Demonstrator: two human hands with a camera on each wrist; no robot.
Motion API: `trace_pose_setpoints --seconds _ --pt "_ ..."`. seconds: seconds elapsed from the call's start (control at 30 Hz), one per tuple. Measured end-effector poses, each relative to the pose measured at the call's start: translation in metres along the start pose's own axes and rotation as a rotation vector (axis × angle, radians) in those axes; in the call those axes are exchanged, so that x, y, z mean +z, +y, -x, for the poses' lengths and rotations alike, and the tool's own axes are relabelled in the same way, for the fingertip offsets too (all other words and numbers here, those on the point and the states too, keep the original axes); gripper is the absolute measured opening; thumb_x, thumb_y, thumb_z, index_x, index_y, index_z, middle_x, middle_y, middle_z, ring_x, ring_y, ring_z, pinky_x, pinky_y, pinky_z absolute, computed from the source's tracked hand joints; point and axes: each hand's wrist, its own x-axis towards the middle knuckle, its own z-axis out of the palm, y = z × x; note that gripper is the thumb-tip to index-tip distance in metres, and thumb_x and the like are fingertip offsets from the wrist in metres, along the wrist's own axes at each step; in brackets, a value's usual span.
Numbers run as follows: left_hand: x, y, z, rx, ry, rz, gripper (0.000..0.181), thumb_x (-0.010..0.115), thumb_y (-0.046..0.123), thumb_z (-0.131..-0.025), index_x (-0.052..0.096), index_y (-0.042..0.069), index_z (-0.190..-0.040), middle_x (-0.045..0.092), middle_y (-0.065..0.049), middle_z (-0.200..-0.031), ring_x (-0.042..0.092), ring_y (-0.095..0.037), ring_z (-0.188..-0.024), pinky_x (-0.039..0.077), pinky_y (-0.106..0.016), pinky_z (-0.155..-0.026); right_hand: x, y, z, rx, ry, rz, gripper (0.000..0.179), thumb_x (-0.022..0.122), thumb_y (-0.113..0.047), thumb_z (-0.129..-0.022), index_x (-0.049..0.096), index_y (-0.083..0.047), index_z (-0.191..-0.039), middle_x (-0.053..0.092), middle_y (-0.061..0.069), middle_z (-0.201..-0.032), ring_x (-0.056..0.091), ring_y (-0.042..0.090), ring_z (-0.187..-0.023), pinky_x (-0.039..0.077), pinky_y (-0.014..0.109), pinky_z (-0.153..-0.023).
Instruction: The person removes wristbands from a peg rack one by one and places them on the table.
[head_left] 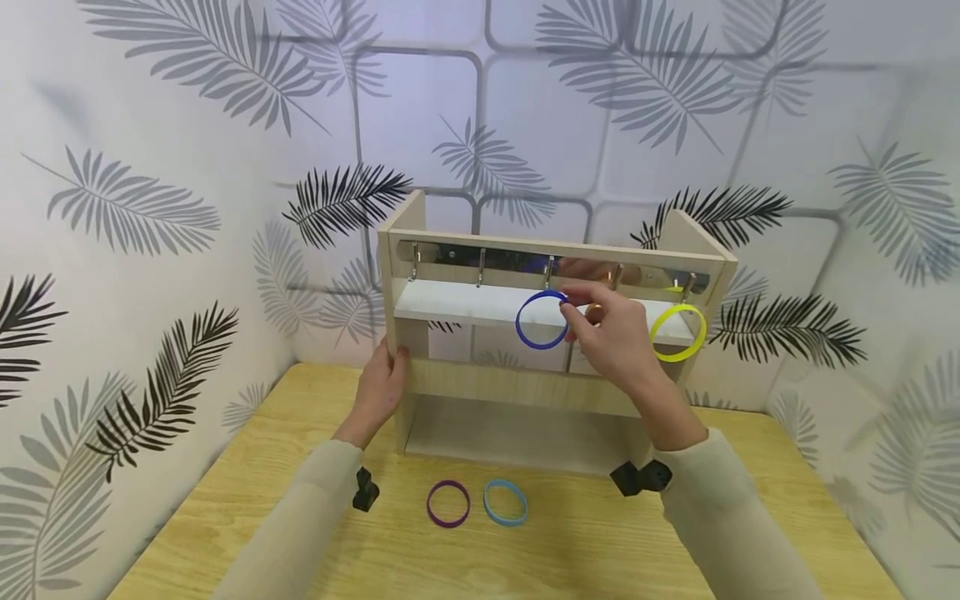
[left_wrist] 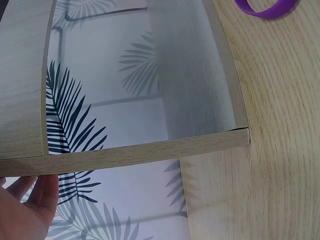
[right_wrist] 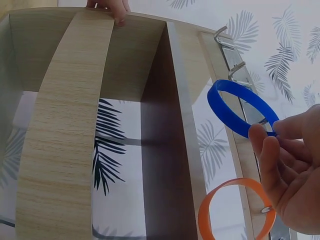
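Observation:
In the head view my right hand (head_left: pixel 615 333) pinches a blue silicone wristband (head_left: pixel 540 346) between thumb and fingertips, just below the middle hook (head_left: pixel 550 268) of a metal rail. The right wrist view shows the blue band tilted in front of the rail, apart from the hooks nearby. An orange wristband (right_wrist: pixel 204 215) hangs on a hook beside that hand, mostly hidden from the head view. A yellow wristband (head_left: pixel 678 358) hangs on the rightmost hook. My left hand (head_left: pixel 380 387) grips the left side panel of the wooden shelf (head_left: pixel 517 377), fingers around its edge.
On the wooden table (head_left: pixel 247 500), a purple wristband (head_left: pixel 447 525) and a light blue wristband (head_left: pixel 506 522) lie in front of the shelf. The two leftmost hooks (head_left: pixel 415 262) carry no band. A leaf-patterned wall covering (head_left: pixel 420 108) stands behind the shelf.

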Motion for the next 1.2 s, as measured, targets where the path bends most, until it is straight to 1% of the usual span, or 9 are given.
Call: trace_pose_setpoints --seconds 0.17,0.37,0.57,0.7,0.8,0.93,1.0,1.07,1.2 --pt "0.0 0.0 -0.001 0.001 -0.002 -0.003 0.049 0.033 0.028 -0.102 0.031 0.002 -0.144 0.051 -0.026 -0.129 0.054 -0.04 -0.111 0.046 -0.053 -0.087 -0.003 0.004 0.008 -0.005 -0.018 0.023 0.024 0.064 -0.01 -0.09 0.065 -0.001 -0.113 0.067 0.011 -0.098 0.064 0.019 -0.062 0.047 0.024 -0.048" --pt "-0.001 0.0 -0.001 0.0 -0.003 -0.011 0.05 0.034 0.028 -0.102 0.031 0.002 -0.145 0.05 -0.026 -0.13 0.053 -0.041 -0.112 0.045 -0.053 -0.089 -0.005 0.013 0.02 0.023 -0.081 0.033 0.025 0.064 -0.011 -0.091 0.065 -0.002 -0.114 0.067 0.01 -0.099 0.064 0.017 -0.068 0.05 0.024 -0.053" --pt "-0.001 -0.002 0.001 -0.005 -0.009 -0.003 0.05 0.033 0.03 -0.102 0.031 0.004 -0.145 0.05 -0.025 -0.13 0.053 -0.04 -0.113 0.045 -0.053 -0.089 -0.002 0.023 0.034 -0.003 -0.101 0.068 0.022 0.065 -0.01 -0.089 0.066 -0.001 -0.109 0.069 0.009 -0.093 0.064 0.018 -0.071 0.051 0.024 -0.056" --pt "-0.001 -0.003 0.003 -0.01 -0.011 -0.007 0.05 0.033 0.029 -0.102 0.031 0.003 -0.144 0.051 -0.026 -0.129 0.053 -0.04 -0.113 0.045 -0.053 -0.089 0.003 0.032 0.047 -0.009 -0.115 0.08 0.018 0.066 -0.008 -0.088 0.068 -0.001 -0.105 0.069 0.007 -0.087 0.063 0.018 -0.073 0.051 0.025 -0.058" --pt "0.0 -0.004 0.002 0.004 -0.003 -0.016 0.05 0.032 0.028 -0.102 0.032 0.002 -0.144 0.052 -0.026 -0.128 0.054 -0.04 -0.111 0.045 -0.053 -0.088 0.007 0.04 0.057 -0.013 -0.13 0.095 0.016 0.067 -0.008 -0.088 0.069 -0.003 -0.103 0.068 0.003 -0.085 0.062 0.015 -0.074 0.051 0.026 -0.06" --pt "0.001 -0.005 0.0 0.018 0.008 -0.012 0.049 0.033 0.028 -0.102 0.033 0.001 -0.143 0.052 -0.026 -0.127 0.054 -0.039 -0.11 0.045 -0.053 -0.088 0.014 0.052 0.071 -0.025 -0.167 0.12 0.014 0.067 -0.007 -0.087 0.07 -0.004 -0.1 0.068 0.0 -0.084 0.061 0.013 -0.074 0.05 0.026 -0.061" --pt "0.001 -0.005 -0.001 0.02 0.007 -0.007 0.049 0.034 0.028 -0.102 0.034 0.001 -0.142 0.052 -0.026 -0.127 0.054 -0.039 -0.11 0.045 -0.053 -0.088 0.016 0.057 0.08 -0.024 -0.195 0.115 0.013 0.067 -0.006 -0.087 0.07 -0.003 -0.099 0.068 0.001 -0.084 0.06 0.012 -0.074 0.05 0.026 -0.061" --pt "0.001 -0.004 -0.001 0.013 0.003 -0.008 0.048 0.034 0.028 -0.102 0.034 0.002 -0.142 0.052 -0.026 -0.127 0.054 -0.039 -0.111 0.045 -0.052 -0.089 0.017 0.064 0.087 -0.016 -0.219 0.105 0.013 0.066 -0.005 -0.087 0.07 -0.002 -0.099 0.067 0.0 -0.084 0.06 0.012 -0.073 0.05 0.025 -0.06" --pt "0.0 -0.001 0.0 -0.019 -0.005 -0.021 0.048 0.033 0.032 -0.102 0.035 0.006 -0.142 0.055 -0.024 -0.124 0.056 -0.038 -0.106 0.047 -0.052 -0.085 0.022 0.077 0.099 0.032 -0.271 0.087 0.012 0.066 -0.005 -0.088 0.07 -0.003 -0.099 0.067 -0.001 -0.083 0.059 0.01 -0.072 0.05 0.024 -0.06"
